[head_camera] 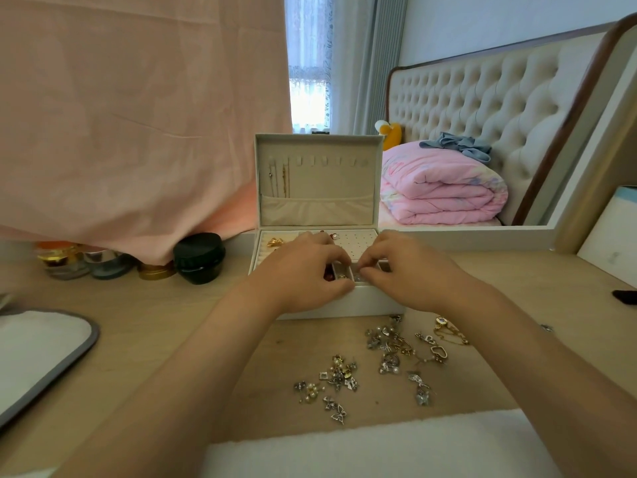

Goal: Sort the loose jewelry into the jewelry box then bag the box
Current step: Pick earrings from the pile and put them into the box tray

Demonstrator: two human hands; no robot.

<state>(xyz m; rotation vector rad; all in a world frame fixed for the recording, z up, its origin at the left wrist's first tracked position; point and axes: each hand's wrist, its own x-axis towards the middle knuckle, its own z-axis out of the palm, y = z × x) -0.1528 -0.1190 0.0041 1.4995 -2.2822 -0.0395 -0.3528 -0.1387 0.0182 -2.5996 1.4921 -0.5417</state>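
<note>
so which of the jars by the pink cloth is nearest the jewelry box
The black jar, rightmost in the row, closest to the jewelry box; the gold-lidded jar and the others sit further left.

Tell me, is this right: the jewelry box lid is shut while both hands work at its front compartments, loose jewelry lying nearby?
No: the head view shows the lid standing open. The left hand and right hand do work at the front compartments of the jewelry box, loose jewelry lying nearby.

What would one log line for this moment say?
stage: sorting; left hand, right hand: fingertips together over jewelry box front compartments, held piece unclear; lid: open; loose jewelry: pile on table before box
</note>
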